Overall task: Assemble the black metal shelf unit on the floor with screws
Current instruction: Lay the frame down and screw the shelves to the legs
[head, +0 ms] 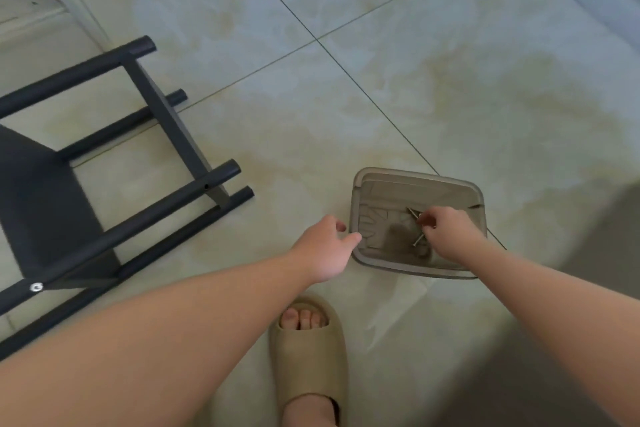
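Nearest, two bare forearms, stretched forward from the bottom edge over the floor (450, 80). Below and between them, a foot in a beige slipper (308, 354), toes showing, planted on the pale tiles.

Left hand (327, 251) turned palm inward, fingers relaxed and loosely bent, holding nothing. Thumb tip right at the left rim of the box (415, 178); touching or not, impossible to tell.

Right hand (446, 230) down inside the box, fingers curled, thumb and forefinger pinched on the screws (417, 240). One sticking out up-left from the fingertips, another angled down beneath them. Number actually in the pinch too blurred to tell.

Box smoky and see-through, squarish with rounded corners, flat on the floor just ahead of the slipper, with a grout line passing under its right side.

Shelf (166, 114) well apart to the left, black metal, lying on its side on the floor. Four round tubes pointing up-right, joined near their ends by a flat cross piece, with a dark flat panel further left between them. Small hole in the side of one tube near the cross piece, and a silver bolt (36, 287) further down that tube at the left edge.
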Available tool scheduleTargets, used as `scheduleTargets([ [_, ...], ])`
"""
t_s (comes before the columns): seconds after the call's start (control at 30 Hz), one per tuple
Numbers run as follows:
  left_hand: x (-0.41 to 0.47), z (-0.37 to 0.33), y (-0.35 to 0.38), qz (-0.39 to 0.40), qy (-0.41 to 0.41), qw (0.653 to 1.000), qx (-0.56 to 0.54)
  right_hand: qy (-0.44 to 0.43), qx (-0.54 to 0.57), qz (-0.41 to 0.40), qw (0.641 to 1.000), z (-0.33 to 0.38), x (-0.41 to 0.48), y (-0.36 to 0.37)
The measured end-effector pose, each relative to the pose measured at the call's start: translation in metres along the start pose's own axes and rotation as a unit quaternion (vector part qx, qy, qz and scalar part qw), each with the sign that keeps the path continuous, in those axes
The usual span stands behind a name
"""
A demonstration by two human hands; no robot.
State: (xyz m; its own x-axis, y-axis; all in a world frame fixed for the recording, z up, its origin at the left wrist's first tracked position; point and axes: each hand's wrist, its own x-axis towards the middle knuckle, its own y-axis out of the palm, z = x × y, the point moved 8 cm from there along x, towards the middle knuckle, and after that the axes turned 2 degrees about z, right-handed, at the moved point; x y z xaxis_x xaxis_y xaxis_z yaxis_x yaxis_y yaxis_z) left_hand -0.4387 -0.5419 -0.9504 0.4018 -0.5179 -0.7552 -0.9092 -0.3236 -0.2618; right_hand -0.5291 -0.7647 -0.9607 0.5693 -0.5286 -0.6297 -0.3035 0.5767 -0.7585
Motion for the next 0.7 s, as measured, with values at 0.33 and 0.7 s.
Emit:
scheduleTargets([
  [0.33,0.016,-0.016,0.001,-0.026,0.025,0.999,-0.034,-0.069,-0.217,0.098,0.969,-0.005,0.031,0.039],
  [0.7,0.015,-0.015,-0.004,-0.036,0.028,0.998,-0.053,-0.097,-0.214,0.082,0.968,0.005,0.037,0.036],
])
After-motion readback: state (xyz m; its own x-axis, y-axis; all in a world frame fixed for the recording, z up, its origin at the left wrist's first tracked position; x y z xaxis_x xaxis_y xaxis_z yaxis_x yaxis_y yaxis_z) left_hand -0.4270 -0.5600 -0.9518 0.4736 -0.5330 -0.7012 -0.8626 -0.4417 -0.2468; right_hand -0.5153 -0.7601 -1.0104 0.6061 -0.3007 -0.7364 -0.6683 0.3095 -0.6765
